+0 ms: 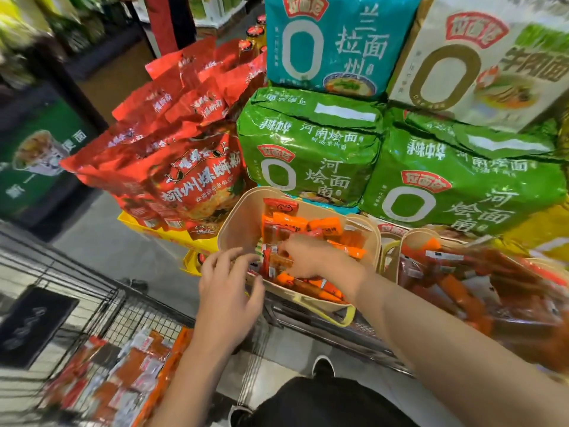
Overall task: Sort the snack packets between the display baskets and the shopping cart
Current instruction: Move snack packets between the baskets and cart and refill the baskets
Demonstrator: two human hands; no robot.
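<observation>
head view: one wide-angle look down at a shop display and a cart.
left hand [229,280]: hovers at the near-left rim of the beige basket, fingers spread and only loosely bent, gripping nothing that can be seen.
right hand [311,257]: reaches into the same basket from the right; fingertips are down among the packets and seem to pinch a small red-orange one, though blur makes the grip hard to confirm.
beige basket [238,224]: a light oval display basket with a yellow handle at its near edge, sitting in front of the green noodle bags.
snack packets in basket [289,224]: orange and red, piled loosely, mostly toward the right and far side; part of the left inner wall is bare.
second basket [392,257]: just to the right of the first, holding long dark red-orange packets [462,288] under the person's right forearm.
shopping cart [101,303]: black wire cart at lower left, below the left arm.
cart packets [129,374]: red, orange and white packets lying flat in a heap on the cart floor, blurred.
green noodle bags [311,149]: stacked behind the baskets.
teal bag [332,41]: on top of the green stack, beside a cream bag [480,57].
red pouches [178,143]: heaped to the left of the green bags.
person's shoe [323,366]: on the grey floor beside the cart.
</observation>
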